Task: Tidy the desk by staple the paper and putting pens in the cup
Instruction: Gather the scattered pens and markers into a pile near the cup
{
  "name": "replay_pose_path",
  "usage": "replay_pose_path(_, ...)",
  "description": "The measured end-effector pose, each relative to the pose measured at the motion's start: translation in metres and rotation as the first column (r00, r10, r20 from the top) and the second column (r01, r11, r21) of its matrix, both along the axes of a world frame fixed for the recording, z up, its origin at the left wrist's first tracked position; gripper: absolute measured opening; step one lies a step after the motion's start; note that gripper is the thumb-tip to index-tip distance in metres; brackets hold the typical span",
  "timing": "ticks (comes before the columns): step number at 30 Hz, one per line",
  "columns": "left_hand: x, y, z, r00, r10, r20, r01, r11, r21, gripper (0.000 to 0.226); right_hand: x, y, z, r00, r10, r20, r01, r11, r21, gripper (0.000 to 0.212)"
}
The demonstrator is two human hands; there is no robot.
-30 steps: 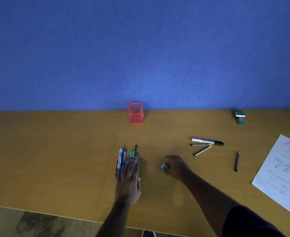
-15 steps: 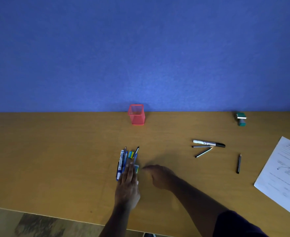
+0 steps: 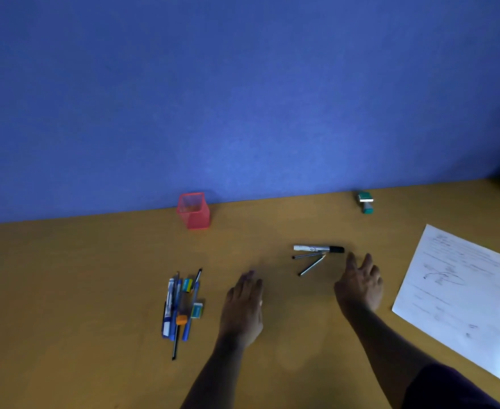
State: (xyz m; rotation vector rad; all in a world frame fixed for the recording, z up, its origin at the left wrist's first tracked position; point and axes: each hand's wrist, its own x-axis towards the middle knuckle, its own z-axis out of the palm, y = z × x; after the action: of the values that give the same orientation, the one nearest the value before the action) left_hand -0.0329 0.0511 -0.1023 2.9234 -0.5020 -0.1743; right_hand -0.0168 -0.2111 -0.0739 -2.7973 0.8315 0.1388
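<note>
Left grip (image 3: 243, 308): fingers straight, flat over the surface (image 3: 65, 290), holding nothing.
Right grip (image 3: 359, 286): fingers spread, holding nothing, hovering low.
Pens (image 3: 179, 308): a bundle just left of the left grip.
Marker (image 3: 318, 248): with two thin pens, just ahead-left of the right grip.
Cup (image 3: 193, 210): ahead of the left grip, at the wall edge.
Paper (image 3: 461, 296): right of the right grip.
Stapler (image 3: 365, 201): far ahead of the right grip.
Room: bare wood between the grips.
</note>
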Motion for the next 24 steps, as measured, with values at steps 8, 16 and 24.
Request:
replay_pose_path(8, 0.044, -0.097, 0.002, 0.984, -0.174, -0.027, 0.174, 0.985, -0.025, 0.067, 0.005, -0.023, -0.017, 0.994, 0.101, 0.051, -0.111, 0.960, 0.259, 0.054)
replay_pose_path(16, 0.076, -0.131, -0.004, 0.991, -0.105, -0.081, 0.099, 0.992, -0.073, 0.075, 0.037, -0.017, -0.020, 0.889, 0.429, 0.164, -0.458, 0.843, 0.283, 0.043)
replay_pose_path(24, 0.099, -0.106, 0.006, 0.985, -0.120, -0.123, 0.118, 0.993, -0.019, 0.062, 0.062, 0.012, -0.028, 0.897, 0.387, 0.213, -0.442, 0.796, 0.415, 0.045)
